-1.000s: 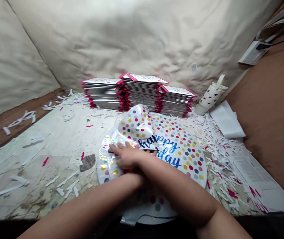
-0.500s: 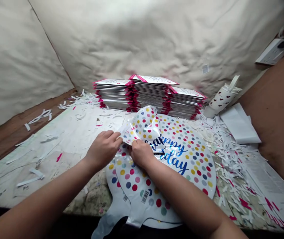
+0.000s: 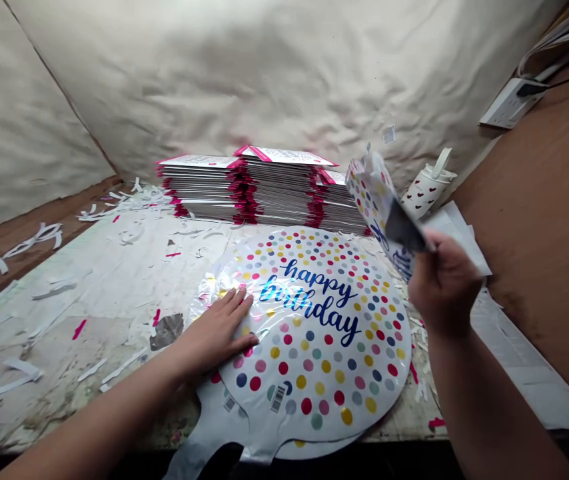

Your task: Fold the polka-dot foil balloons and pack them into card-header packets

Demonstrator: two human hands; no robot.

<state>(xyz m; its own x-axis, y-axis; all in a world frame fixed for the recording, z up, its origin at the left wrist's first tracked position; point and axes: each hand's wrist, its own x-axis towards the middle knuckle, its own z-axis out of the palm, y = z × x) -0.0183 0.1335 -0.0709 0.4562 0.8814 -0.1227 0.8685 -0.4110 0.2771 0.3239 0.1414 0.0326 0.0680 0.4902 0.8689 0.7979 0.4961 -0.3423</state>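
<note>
Flat foil balloons, white with coloured dots and blue "happy birthday" lettering, lie overlapped on the table, their tails toward me. Spread flat on the left edge of the top one is my left hand, palm down and holding nothing. My right hand, raised to the right of the pile, is closed around a folded foil balloon. That balloon has the same dots and blue letters, is blurred by motion, and shows a dark grey patch near my fingers.
Behind the balloons stand three stacks of pink-edged white packets. A heart-patterned cup and white papers sit at the right. Paper strips litter the table. A power strip hangs on the right wall.
My right hand has lifted the folded balloon off the pile to the right. My left hand has let go and now rests flat on the top balloon. The view has shifted slightly right.
</note>
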